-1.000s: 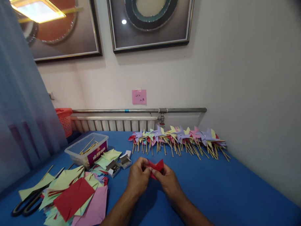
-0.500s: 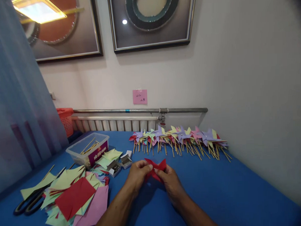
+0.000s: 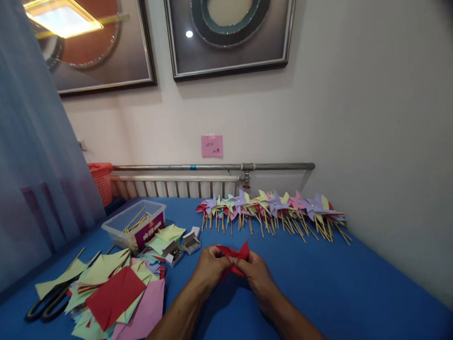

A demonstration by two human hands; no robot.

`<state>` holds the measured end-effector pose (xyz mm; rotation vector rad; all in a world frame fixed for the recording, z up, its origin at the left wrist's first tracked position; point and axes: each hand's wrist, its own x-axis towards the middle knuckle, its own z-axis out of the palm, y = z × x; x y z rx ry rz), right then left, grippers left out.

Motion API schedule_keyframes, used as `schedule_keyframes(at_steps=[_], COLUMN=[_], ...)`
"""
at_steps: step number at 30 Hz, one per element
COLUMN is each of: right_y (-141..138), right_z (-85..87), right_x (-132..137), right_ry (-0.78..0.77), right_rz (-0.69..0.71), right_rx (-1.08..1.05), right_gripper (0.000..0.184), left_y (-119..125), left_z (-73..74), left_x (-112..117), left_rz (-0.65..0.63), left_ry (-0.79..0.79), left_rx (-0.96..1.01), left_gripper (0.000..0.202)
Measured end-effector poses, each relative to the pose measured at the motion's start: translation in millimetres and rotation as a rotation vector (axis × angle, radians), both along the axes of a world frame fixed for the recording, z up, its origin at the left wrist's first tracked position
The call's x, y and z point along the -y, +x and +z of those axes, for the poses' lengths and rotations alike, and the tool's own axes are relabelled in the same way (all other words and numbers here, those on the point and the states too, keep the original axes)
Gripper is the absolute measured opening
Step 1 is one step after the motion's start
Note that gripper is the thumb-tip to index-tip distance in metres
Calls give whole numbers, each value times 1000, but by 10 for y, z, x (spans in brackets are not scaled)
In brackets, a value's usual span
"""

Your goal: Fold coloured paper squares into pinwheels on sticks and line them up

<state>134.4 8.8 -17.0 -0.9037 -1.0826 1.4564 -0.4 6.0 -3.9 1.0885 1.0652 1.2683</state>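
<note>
Both hands pinch a red paper pinwheel (image 3: 240,254) just above the blue table, its blades folded toward the middle. My left hand (image 3: 212,267) grips its left side, and my right hand (image 3: 257,272) grips the right side. The two thumbs meet at the centre, hiding whatever lies under them. To the left lies a heap of cut paper squares, a red square (image 3: 115,297) on top and a pink square (image 3: 144,316) below. Two small open boxes (image 3: 191,243) stand beyond my left hand, one with small metal pieces inside.
Finished pinwheels on sticks (image 3: 276,208) lie in a row along the back. A clear plastic tub (image 3: 119,228) with sticks stands at the back left. Black-handled scissors (image 3: 54,300) lie by the paper heap. A blue curtain (image 3: 36,147) hangs at left; a radiator (image 3: 175,185) runs behind the table.
My left thumb has moved in to meet the right thumb at the pinwheel's centre. The red blades are folded in more, and both hands sit slightly lower.
</note>
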Motion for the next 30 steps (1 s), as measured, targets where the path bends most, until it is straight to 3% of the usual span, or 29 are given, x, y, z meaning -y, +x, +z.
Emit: schedule_keyframes(at_steps=[9,15,21,26,30], right_y=[7,11,2,-6,6], right_z=[59,26,68,74,10], right_x=[58,0,53,79,27], right_ry=[-61,-14,-14,-1,-8], right_rz=[24,-58,-4,-8,-60], right_rx=[-61,58,1,-17,21], right_gripper=[31,25,32,33,32], left_y=[2,6,8,-13,-12], left_z=[33,47,20,-12,-25], left_x=[22,31,6,-1,-5], left_rz=[35,8,52,11,18], left_ry=[-11,-45,-57,-59,-54], left_rx=[-59,-62,-65,-81,-52], left_gripper=[23,22,15,11,20])
